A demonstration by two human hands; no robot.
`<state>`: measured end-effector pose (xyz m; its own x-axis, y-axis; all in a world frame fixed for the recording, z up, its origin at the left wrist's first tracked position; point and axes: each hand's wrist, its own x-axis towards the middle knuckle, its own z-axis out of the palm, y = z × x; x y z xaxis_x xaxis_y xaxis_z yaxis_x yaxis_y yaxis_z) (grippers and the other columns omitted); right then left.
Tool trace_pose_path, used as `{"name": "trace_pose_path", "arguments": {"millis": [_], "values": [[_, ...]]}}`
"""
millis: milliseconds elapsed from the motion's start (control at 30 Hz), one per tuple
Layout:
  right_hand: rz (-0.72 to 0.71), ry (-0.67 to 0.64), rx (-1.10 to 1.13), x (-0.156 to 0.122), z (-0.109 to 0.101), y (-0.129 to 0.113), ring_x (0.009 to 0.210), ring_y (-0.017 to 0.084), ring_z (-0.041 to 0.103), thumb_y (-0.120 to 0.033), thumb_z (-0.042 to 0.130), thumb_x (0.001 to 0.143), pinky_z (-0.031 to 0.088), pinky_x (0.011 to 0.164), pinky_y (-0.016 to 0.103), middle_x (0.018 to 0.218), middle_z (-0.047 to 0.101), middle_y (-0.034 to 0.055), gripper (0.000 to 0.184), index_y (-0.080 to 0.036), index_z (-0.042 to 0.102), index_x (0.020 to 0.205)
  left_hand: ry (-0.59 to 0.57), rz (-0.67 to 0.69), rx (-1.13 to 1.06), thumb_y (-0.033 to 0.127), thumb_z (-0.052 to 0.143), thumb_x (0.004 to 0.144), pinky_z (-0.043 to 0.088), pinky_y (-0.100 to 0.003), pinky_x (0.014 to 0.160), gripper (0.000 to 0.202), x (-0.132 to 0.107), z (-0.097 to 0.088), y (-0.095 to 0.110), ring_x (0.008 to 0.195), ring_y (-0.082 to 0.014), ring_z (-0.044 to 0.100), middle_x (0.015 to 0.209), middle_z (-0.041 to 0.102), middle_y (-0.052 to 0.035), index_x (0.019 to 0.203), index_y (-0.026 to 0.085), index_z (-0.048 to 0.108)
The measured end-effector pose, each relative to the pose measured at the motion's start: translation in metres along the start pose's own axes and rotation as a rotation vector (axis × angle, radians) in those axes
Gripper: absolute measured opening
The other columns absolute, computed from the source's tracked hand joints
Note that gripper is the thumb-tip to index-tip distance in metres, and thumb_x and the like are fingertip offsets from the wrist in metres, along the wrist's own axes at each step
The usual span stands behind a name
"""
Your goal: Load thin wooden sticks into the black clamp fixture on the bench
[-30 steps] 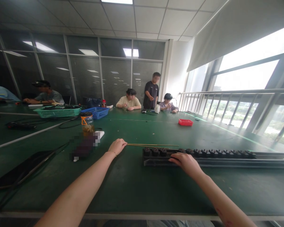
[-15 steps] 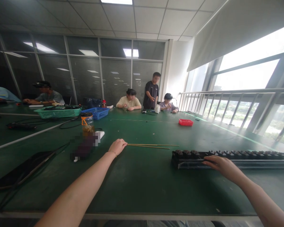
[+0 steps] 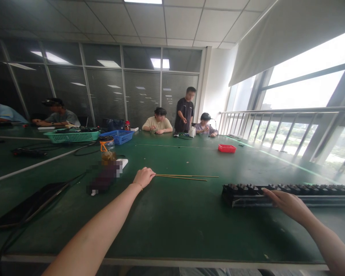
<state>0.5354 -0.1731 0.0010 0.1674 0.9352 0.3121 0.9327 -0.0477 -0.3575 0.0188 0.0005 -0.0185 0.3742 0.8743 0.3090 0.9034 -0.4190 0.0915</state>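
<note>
While left hand (image 3: 144, 177) pinches left ends of 2 thin sticks (image 3: 184, 176), right hand (image 3: 289, 203), fingers partly curled, holds black rack (image 3: 248, 201). Rack lies on table (image 3: 175, 226), right of stick tips, long axis left-right; right hand nearer.

Blk rail (image 3: 251, 201) slid right, R grip (image 3: 289, 203) w/ it
</note>
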Motion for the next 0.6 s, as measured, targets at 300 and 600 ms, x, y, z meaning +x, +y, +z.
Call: {"name": "trace_pose_path", "arguments": {"millis": [300, 600], "values": [[0.024, 0.348, 0.021, 0.006, -0.021, -0.080, 0.054, 0.016, 0.058, -0.064, 0.029, 0.075, 0.041, 0.056, 0.027, 0.071, 0.064, 0.0083, 0.058, -0.018, 0.061, 0.088, -0.034, 0.026, -0.020, 0.025, 0.038, 0.083, 0.042, -0.029, 0.078, 0.029, 0.007, 0.004, -0.003, 0.094, -0.0172, 0.052, 0.099, 0.060, -0.0038, 0.097, 0.022, 0.063], [-0.614, -0.111, -0.292, 0.059, 0.087, -0.273, 0.097, 0.015, 0.052, -0.034, 0.032, 0.087, 0.040, 0.082, 0.028, 0.104, 0.059, 0.0027, 0.031, -0.024, 0.054, 0.107, 0.003, 0.019, -0.076, 0.022, 0.038, 0.083, 0.041, -0.028, 0.082, 0.029, 0.003, 0.005, -0.009, 0.093, -0.0166, 0.052, 0.097, 0.061, -0.0029, 0.095, 0.021, 0.065]]}}
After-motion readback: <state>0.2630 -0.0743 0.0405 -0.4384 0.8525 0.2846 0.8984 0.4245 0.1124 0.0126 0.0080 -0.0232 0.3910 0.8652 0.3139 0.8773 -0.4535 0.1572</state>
